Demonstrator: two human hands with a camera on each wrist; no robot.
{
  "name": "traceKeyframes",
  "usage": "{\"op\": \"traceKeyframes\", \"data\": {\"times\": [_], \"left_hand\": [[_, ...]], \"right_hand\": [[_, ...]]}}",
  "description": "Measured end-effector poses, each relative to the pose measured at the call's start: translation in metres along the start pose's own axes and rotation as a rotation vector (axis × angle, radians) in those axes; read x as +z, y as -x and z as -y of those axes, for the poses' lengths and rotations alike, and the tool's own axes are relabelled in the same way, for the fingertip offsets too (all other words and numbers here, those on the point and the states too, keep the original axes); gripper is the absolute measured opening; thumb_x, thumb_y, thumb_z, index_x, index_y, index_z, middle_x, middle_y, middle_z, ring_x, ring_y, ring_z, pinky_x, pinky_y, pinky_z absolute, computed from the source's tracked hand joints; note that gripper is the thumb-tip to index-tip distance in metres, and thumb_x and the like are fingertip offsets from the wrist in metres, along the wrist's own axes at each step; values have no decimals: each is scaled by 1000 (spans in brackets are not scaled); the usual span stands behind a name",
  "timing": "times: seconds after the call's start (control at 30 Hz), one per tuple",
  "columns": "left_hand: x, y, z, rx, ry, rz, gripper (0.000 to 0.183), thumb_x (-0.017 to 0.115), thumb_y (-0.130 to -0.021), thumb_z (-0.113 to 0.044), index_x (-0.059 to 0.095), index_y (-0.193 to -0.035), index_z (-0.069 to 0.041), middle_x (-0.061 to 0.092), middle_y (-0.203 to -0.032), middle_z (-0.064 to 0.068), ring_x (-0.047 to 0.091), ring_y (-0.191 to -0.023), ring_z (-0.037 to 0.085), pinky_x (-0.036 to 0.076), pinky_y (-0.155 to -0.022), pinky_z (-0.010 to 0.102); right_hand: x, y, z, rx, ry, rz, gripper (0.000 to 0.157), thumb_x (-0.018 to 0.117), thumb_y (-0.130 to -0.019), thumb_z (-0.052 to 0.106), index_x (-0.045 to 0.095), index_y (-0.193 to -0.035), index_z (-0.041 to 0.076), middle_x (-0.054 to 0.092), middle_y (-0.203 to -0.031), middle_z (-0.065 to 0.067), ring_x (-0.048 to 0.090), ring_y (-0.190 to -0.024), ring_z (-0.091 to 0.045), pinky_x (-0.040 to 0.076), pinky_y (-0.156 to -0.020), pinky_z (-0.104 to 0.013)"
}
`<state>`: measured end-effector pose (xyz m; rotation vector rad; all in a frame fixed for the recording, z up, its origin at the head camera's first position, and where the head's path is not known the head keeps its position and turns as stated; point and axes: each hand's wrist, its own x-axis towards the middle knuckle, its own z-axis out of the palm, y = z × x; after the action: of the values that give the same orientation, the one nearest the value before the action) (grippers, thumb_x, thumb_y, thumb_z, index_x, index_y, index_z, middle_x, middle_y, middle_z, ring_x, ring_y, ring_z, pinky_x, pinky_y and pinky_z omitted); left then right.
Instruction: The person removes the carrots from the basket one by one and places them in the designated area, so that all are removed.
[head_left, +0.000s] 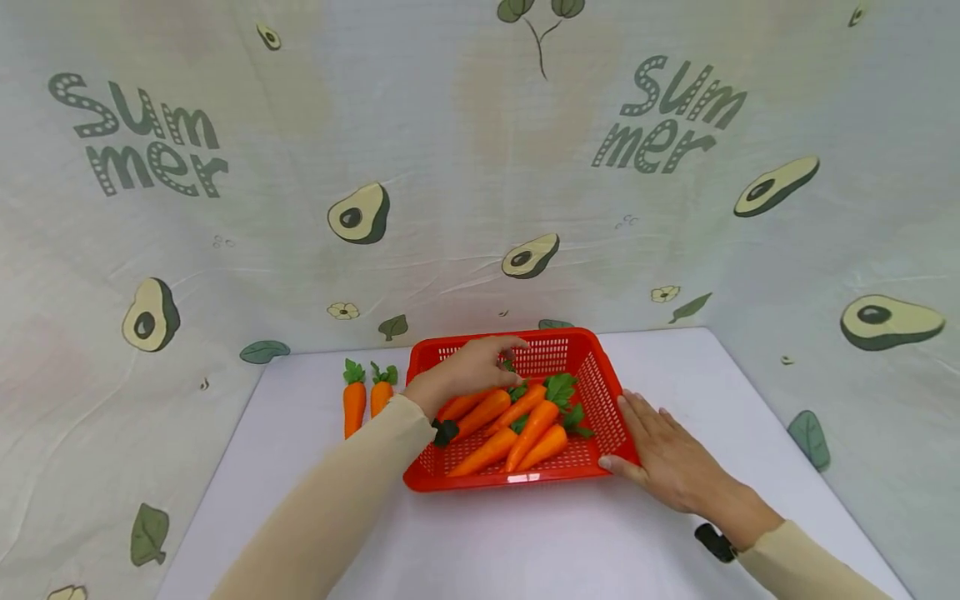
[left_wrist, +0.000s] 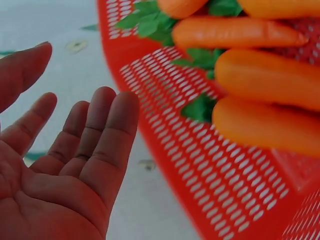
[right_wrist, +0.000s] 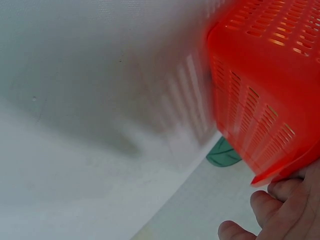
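Observation:
A red plastic basket (head_left: 517, 478) with slotted walls holds several orange carrots (head_left: 486, 454) with green leafy tops. Over its back left part hovers my left hand (head_left: 480, 364), fingers loosely bent. The left wrist view shows that hand (left_wrist: 70, 170) with an empty palm and spread thumb, near the basket wall (left_wrist: 165, 125). My right hand (head_left: 667, 458) lies against the basket's right side, fingers extended along the rim and thumb at the front corner. In the right wrist view, its fingers (right_wrist: 267, 207) touch the rim, partly cut off by the frame.
Two carrots lie on the white table (head_left: 465, 542) left of the basket: one carrot (head_left: 354, 408) in view almost whole, the other carrot (head_left: 382, 396) partly behind the left forearm. A printed cloth (head_left: 442, 167) with avocados hangs behind and at both sides.

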<state>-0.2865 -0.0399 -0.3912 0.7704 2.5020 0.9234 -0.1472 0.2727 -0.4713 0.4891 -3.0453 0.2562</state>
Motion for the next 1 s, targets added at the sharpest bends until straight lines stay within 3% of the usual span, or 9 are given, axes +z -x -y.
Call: {"op": "traceKeyframes", "data": {"times": [0.3,0.63,1.0], "left_hand": [[36,-15,3,-19,-74,97,59,77,-96,-18,57,-152,-21,66,-139,10,61,-126,29,52,-110,44],[64,-25,7,-29,-149,173,64,82,-93,-22,56,-152,-20,65,-144,3,61,-120,16,52,-109,36],[79,-28,11,-78,-160,178,68,84,-91,-28,55,-152,-24,65,-142,1,59,-118,15,50,-110,35]], "right_hand": [[1,1,0,-5,13,10,103,54,-99,71,30,-162,-6,32,-168,-26,33,-154,-45,33,-122,-66],[4,2,0,-6,-7,6,101,54,-100,69,29,-162,-6,31,-169,-26,32,-155,-44,32,-122,-66],[0,0,-2,-11,5,19,101,53,-101,68,27,-163,-6,29,-170,-26,31,-156,-45,32,-122,-66]]}}
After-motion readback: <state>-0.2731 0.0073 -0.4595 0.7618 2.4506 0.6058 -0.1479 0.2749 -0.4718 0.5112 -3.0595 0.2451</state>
